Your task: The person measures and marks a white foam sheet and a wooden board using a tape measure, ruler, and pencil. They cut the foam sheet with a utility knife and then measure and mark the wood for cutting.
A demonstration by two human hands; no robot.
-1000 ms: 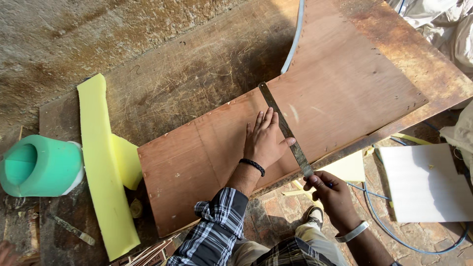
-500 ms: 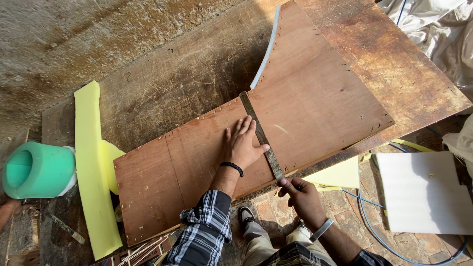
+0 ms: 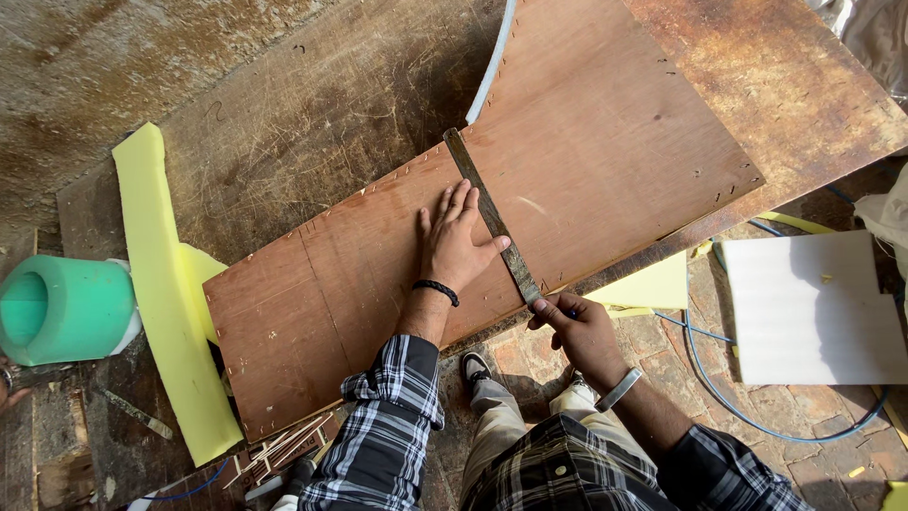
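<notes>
I see the metal straightedge (image 3: 492,216) lying across the plywood sheet (image 3: 586,161), its long axis running from the sheet's far edge to its near edge, my left hand (image 3: 458,243) spread flat, pressing beside it, my right hand (image 3: 575,326) pinching a pen at its near end.

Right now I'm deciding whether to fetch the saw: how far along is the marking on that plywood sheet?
Done: the metal ruler lies across the plywood sheet, pinned flat by the left hand. In hand: the right hand sits at the ruler's near end, at the sheet's edge, pinching something small, likely a pencil. Left: no line shows along the ruler, so the marking looks barely begun.
</notes>
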